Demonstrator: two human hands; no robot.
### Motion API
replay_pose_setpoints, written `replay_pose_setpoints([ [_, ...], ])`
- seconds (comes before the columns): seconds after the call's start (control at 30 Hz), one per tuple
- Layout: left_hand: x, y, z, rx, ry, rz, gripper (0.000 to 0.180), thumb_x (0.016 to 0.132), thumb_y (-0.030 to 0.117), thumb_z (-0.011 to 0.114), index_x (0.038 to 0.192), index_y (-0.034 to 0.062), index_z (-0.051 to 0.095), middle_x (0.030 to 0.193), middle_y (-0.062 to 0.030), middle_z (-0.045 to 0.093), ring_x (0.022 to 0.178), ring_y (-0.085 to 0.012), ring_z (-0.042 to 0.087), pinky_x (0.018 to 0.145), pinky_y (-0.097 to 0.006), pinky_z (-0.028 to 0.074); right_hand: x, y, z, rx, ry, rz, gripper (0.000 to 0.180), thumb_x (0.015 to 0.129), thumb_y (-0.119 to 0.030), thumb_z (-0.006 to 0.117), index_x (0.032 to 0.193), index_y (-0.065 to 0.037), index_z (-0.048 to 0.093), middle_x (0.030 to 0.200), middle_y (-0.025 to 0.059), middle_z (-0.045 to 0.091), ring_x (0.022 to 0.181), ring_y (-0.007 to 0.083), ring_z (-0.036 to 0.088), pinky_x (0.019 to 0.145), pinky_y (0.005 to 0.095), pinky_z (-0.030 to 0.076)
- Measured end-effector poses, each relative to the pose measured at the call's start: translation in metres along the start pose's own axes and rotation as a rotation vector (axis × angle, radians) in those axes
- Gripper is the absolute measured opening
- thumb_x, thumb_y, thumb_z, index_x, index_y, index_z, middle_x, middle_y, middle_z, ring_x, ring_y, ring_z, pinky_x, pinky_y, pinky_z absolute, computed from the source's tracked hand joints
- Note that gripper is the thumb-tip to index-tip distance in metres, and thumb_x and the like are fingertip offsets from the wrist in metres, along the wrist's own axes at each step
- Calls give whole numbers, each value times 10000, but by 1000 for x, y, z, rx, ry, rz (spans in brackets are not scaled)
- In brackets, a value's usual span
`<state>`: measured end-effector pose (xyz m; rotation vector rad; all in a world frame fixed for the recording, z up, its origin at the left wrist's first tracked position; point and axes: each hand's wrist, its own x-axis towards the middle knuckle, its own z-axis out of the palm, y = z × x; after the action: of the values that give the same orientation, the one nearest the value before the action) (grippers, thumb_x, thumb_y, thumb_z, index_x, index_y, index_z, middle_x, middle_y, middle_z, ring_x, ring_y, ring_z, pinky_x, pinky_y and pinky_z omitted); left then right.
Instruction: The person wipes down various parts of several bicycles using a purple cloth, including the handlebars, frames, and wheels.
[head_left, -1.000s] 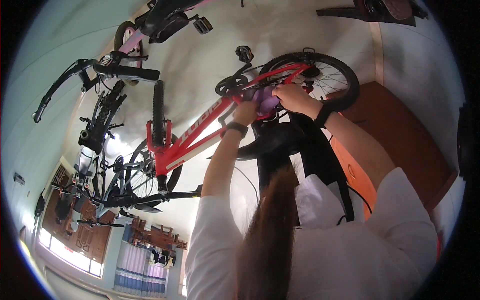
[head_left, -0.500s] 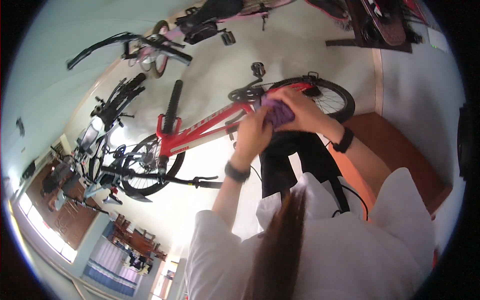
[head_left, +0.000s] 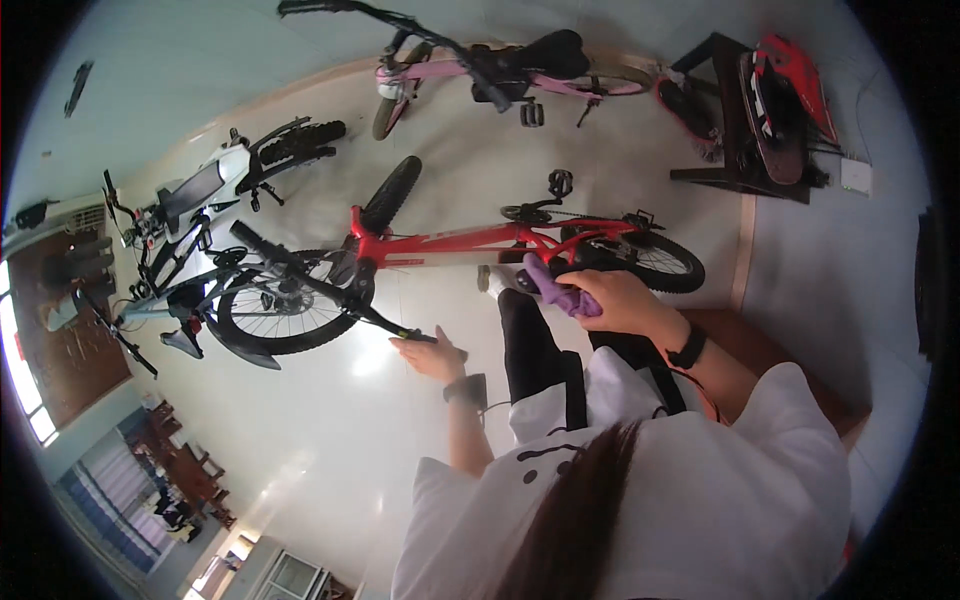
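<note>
A red bicycle (head_left: 450,240) stands across the floor before me. My left hand (head_left: 432,357), fingers stretched out, is at the grip end of its black handlebar (head_left: 375,318); whether it bears on the grip I cannot tell. In my right hand (head_left: 630,303) is a bunched purple cloth (head_left: 560,290), close to the rear part of the frame. A dark, rounded part beside the cloth, perhaps the saddle, is partly covered. The pedal (head_left: 560,182) and chainring (head_left: 525,213) show on the bicycle's far side.
A pink bicycle (head_left: 450,68) stands along the far wall. More two-wheelers, one a white and black motorbike (head_left: 215,180), crowd the left. A dark stand (head_left: 730,110) holds shoes at the upper right. Behind my right arm is a brown wooden surface (head_left: 800,360).
My left hand has left the purple cloth and moved left to the handlebar. The right hand keeps the cloth. My view has turned, so the whole scene sits differently.
</note>
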<state>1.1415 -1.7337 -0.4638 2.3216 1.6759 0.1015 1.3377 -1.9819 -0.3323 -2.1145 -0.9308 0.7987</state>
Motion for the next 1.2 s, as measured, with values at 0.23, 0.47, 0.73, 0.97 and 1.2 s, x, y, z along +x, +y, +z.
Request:
replay_pose_setpoints([
  [0.23,22,-18,36,-182,-40,-35,581,687,3,529,1227,-84,336,1145,-231,470,1019,-358,496,849,-409,421,43,-86,-34,-174,309,61,520,672,-89,632,1165,-111,469,962,113,588,824,281,588,715,351,475],
  [0.47,33,-34,6,-419,-147,7,594,702,-81,460,1271,59,364,1150,-164,495,999,-334,511,827,-374,423,156,-152,-37,-210,648,-240,449,699,-91,643,1124,-92,498,1000,114,570,896,261,576,771,309,459],
  [0.73,40,-17,-8,-446,-242,85,590,734,-61,428,1294,99,334,1201,-141,484,927,-317,562,714,-359,463,334,-134,56,-638,325,-735,271,742,-157,577,1011,-146,552,939,29,517,887,231,492,778,336,445],
  [0.97,41,-14,-4,-553,-238,22,616,736,-55,430,1315,123,321,1284,-130,425,991,-347,515,773,-391,446,373,-137,53,-743,172,-746,288,655,-173,581,942,-151,579,904,31,501,826,243,497,664,363,477],
  [1.2,40,-5,12,-512,-266,-39,727,650,-107,478,1314,154,340,1299,-91,412,977,-375,499,829,-418,424,377,-133,43,-905,55,-583,326,643,-241,551,956,-173,609,925,38,571,791,281,517,682,383,479],
])
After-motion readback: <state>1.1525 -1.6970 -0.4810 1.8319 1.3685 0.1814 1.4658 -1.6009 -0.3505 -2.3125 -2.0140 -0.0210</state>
